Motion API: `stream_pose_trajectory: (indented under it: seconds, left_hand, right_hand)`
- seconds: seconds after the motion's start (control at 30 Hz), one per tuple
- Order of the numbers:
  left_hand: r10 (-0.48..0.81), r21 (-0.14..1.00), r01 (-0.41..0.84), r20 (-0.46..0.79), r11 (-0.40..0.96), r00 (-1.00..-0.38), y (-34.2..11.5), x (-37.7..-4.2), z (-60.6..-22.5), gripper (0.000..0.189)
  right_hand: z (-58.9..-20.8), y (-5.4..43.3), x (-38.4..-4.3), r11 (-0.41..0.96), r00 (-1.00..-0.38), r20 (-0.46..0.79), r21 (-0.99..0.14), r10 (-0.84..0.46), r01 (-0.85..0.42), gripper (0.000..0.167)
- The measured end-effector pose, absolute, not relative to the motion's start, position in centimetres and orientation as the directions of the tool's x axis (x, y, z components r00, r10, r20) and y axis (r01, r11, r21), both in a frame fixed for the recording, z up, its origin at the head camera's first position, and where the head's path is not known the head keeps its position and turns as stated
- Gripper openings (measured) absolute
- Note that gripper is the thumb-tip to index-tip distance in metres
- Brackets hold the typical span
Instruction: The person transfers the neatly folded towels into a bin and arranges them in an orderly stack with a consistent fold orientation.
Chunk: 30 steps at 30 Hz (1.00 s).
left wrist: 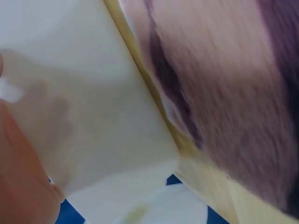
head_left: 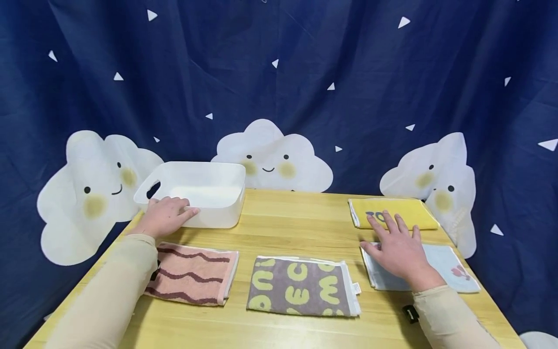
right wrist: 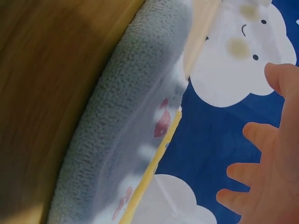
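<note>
At the table's back left stands a white plastic basket (head_left: 213, 218) with an oval handle hole. My left hand (head_left: 166, 215) grips its near rim, fingers over the edge; in the left wrist view only part of this hand (left wrist: 23, 172) appears beside the basket wall (left wrist: 103, 116). Just below it lies a folded pink towel (head_left: 192, 276) with dark wavy stripes. My right hand (head_left: 398, 252), fingers spread, hovers over a folded light blue towel (head_left: 444, 266). Its fingertips overlap a folded yellow towel (head_left: 401, 213) in the head view. The right wrist view shows the hand (right wrist: 275, 154) apart from the blue towel (right wrist: 126, 112).
A folded grey towel (head_left: 301, 288) with yellow-green letters lies at the front middle of the wooden table (head_left: 287, 223). Behind the table hangs a dark blue curtain (head_left: 270, 87) printed with clouds and small white triangles.
</note>
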<state>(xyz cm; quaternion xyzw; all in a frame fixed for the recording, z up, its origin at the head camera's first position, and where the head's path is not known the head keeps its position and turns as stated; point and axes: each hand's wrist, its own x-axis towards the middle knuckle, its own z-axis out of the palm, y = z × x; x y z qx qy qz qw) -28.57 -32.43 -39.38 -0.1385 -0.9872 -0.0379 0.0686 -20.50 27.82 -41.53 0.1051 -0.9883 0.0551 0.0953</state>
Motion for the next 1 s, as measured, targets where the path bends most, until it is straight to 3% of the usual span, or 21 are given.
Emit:
stream_pose_trajectory:
  seconds: [0.57, 1.0]
  left_hand:
    - [0.301, 0.105, 0.305, 0.057, 0.946, -0.952, -25.4, -29.4, -39.3, 0.07]
    - [0.443, 0.07, 0.45, 0.097, 0.89, -0.891, -18.9, -29.7, -39.6, 0.045]
  right_hand:
    - [-41.7, 27.5, -20.6, 0.965, -0.958, 0.179, -0.099, -0.222, -0.242, 0.081]
    - [-41.5, 27.3, -20.5, 0.962, -0.954, 0.185, -0.097, -0.235, -0.255, 0.079]
